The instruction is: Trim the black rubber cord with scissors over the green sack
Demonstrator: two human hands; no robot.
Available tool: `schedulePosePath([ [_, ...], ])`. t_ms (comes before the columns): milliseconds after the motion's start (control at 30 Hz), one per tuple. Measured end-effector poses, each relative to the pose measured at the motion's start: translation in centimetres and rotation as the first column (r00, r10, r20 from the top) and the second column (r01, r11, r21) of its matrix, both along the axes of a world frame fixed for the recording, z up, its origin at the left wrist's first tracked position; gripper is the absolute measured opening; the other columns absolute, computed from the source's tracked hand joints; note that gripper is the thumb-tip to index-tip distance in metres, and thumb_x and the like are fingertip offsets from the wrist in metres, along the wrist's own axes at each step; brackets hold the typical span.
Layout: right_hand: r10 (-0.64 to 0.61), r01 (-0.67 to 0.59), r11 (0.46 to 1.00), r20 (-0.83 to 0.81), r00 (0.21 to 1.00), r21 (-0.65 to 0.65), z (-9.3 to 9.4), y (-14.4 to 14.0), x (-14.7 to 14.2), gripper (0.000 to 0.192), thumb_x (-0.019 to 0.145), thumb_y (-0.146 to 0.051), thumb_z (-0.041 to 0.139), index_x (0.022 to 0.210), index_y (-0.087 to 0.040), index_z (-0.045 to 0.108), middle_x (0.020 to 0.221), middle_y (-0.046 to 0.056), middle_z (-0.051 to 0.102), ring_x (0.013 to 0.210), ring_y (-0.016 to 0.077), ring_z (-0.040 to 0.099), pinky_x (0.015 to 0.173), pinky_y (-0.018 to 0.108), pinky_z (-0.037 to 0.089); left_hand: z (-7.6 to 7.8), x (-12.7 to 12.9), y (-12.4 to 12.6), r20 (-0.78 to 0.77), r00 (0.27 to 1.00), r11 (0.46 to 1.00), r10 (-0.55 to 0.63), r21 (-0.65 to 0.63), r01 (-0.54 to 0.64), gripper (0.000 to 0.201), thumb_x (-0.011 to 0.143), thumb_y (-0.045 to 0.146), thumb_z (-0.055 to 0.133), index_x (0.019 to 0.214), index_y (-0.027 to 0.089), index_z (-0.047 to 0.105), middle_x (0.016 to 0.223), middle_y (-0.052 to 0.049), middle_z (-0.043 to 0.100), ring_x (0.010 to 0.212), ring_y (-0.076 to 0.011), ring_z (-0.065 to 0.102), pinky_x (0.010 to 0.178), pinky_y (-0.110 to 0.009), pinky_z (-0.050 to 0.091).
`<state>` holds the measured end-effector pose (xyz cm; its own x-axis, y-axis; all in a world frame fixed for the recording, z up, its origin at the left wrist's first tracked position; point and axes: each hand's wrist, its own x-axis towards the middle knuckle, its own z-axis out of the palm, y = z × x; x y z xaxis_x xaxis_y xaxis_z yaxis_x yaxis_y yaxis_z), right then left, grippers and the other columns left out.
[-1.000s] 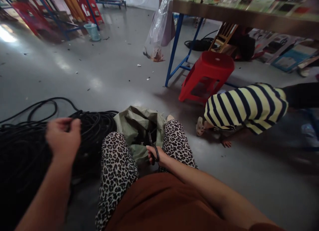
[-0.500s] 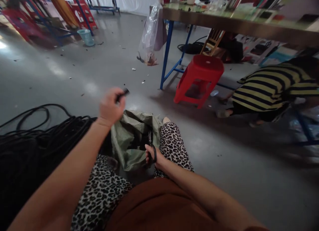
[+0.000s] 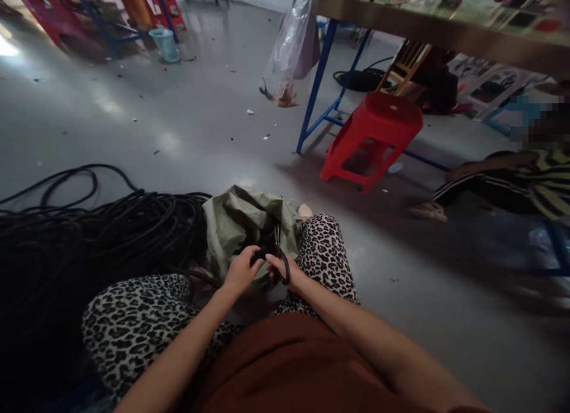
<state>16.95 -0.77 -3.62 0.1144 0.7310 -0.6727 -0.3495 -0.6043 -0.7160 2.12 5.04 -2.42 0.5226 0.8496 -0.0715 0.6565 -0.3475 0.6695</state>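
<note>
Scissors (image 3: 279, 256), black-handled with thin dark blades pointing up and away, sit in the right hand (image 3: 285, 269); fingers pass through the oval loop and the hand is closed on the handle. Left hand (image 3: 240, 269) is closed around a short dark piece (image 3: 260, 256), matte and rubbery-looking, just beside the blades; its exact shape is too dim to make out. Both hands meet close together over the mouth of a green sack (image 3: 243, 223), woven-looking, crumpled into soft folds, standing on the floor between the knees.

Trousers (image 3: 146, 318): leopard print, black blotches on pale cloth. Rust-brown top fills the lower frame.

Cable heap (image 3: 89, 235) to the left of the sack: many loops of smooth black round cable, loosely coiled, one loop straying out across the floor (image 3: 187, 122), which is grey, polished and glossy with light patches, and specked with small scraps.

Red plastic stool (image 3: 371, 137), square top, tapered legs, stands beyond the sack, beside the blue metal leg (image 3: 314, 89) of a counter (image 3: 427, 30) with a thick wooden edge. Clear plastic bag (image 3: 289, 48) hangs at the counter's corner, brownish bits at its bottom.

Another person in a yellow-and-black striped top (image 3: 541, 178) is low to the floor at far right, blurred. Pale blue bin (image 3: 164, 44) stands well off at upper left.
</note>
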Motion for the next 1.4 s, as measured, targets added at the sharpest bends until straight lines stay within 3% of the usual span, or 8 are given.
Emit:
schedulePosePath([
  [267, 0.048, -0.047, 0.998, 0.041, 0.998, -0.032, 0.7, -0.5, -0.4, 0.033, 0.079, -0.043, 0.064, 0.064, -0.015, 0.054, 0.045, -0.002, 0.052, 0.038, 0.0102, 0.049, 0.04, 0.021, 0.04, -3.3, -0.8, -1.8, 0.172, 0.985, 0.95, -0.016, -0.306, 0.068, 0.034, 0.083, 0.024, 0.048, 0.115, 0.02, 0.055, 0.109, -0.006, 0.066, 0.1, -0.0162, 0.062, 0.09, -0.033, 0.049],
  [400, 0.028, -0.026, 0.999, 0.085, 0.996, -0.02, 1.0, -0.6, -0.4, 0.031, 0.079, -0.04, 0.063, 0.065, -0.015, 0.053, 0.045, -0.003, 0.052, 0.037, 0.0096, 0.048, 0.038, 0.02, 0.038, -4.0, -0.8, -1.5, 0.144, 0.99, 0.946, -0.014, -0.319, 0.06, 0.027, 0.082, 0.024, 0.047, 0.105, 0.017, 0.06, 0.1, -0.007, 0.069, 0.093, -0.0174, 0.064, 0.085, -0.033, 0.051],
  [533, -0.065, 0.073, 0.995, 0.114, 0.991, -0.065, 0.5, -1.1, -0.3, 0.03, 0.079, -0.04, 0.063, 0.068, -0.015, 0.051, 0.048, -0.004, 0.053, 0.036, 0.0077, 0.047, 0.036, 0.018, 0.037, -1.4, -0.5, 1.0, 0.176, 0.981, 0.959, -0.077, -0.258, 0.121, 0.029, 0.086, 0.029, 0.043, 0.106, 0.017, 0.061, 0.098, -0.006, 0.07, 0.091, -0.017, 0.064, 0.084, -0.033, 0.052],
  [667, -0.1, 0.111, 0.988, 0.103, 0.99, -0.109, -0.3, -1.7, -0.4, 0.028, 0.081, -0.038, 0.059, 0.07, -0.015, 0.049, 0.051, -0.004, 0.054, 0.035, 0.0073, 0.048, 0.035, 0.017, 0.037, 3.3, -0.5, 4.9, 0.244, 0.958, 0.987, -0.153, -0.008, 0.159, 0.034, 0.089, 0.035, 0.043, 0.114, 0.02, 0.06, 0.115, -0.006, 0.065, 0.107, -0.0173, 0.059, 0.097, -0.033, 0.046],
  [767, -0.086, 0.101, 0.987, 0.121, 0.989, -0.121, -0.8, -1.9, -0.7, 0.025, 0.083, -0.034, 0.058, 0.071, -0.015, 0.048, 0.051, -0.004, 0.054, 0.035, 0.0078, 0.048, 0.034, 0.017, 0.037, 4.5, -0.6, 6.1, 0.261, 0.946, 0.977, -0.19, 0.147, 0.156, 0.036, 0.09, 0.035, 0.044, 0.12, 0.022, 0.057, 0.115, -0.006, 0.065, 0.107, -0.0178, 0.059, 0.097, -0.034, 0.045],
  [867, -0.064, 0.086, 0.987, 0.159, 0.985, -0.135, -1.2, -2.1, -0.9, 0.023, 0.084, -0.032, 0.056, 0.07, -0.016, 0.047, 0.049, -0.004, 0.053, 0.034, 0.008, 0.047, 0.033, 0.017, 0.035, 1.8, -0.8, 5.1, 0.247, 0.957, 0.988, -0.154, 0.068, 0.142, 0.034, 0.088, 0.033, 0.046, 0.118, 0.022, 0.059, 0.114, -0.006, 0.065, 0.105, -0.0184, 0.059, 0.095, -0.035, 0.046],
  [1033, 0.099, -0.068, 0.989, 0.247, 0.964, -0.132, -1.5, -2.7, -0.5, 0.024, 0.085, -0.031, 0.057, 0.069, -0.016, 0.049, 0.048, -0.005, 0.051, 0.034, 0.0076, 0.048, 0.034, 0.017, 0.035, -4.3, -1.4, 2.7, 0.246, 0.969, 0.947, 0.014, -0.313, 0.066, 0.033, 0.079, 0.029, 0.052, 0.107, 0.017, 0.063, 0.087, -0.004, 0.069, 0.079, -0.0167, 0.063, 0.075, -0.031, 0.052],
  [1400, 0.349, -0.309, 0.931, 0.229, 0.909, -0.192, -1.7, -2.6, -0.7, 0.033, 0.09, -0.042, 0.054, 0.072, -0.014, 0.053, 0.056, -0.001, 0.056, 0.042, 0.0098, 0.055, 0.042, 0.018, 0.042, -5.2, -2.2, 1.9, 0.289, 0.949, 0.868, 0.127, -0.495, 0.034, 0.039, 0.072, 0.032, 0.057, 0.107, 0.014, 0.063, 0.074, -0.001, 0.063, 0.058, -0.0112, 0.054, 0.06, -0.026, 0.047],
])
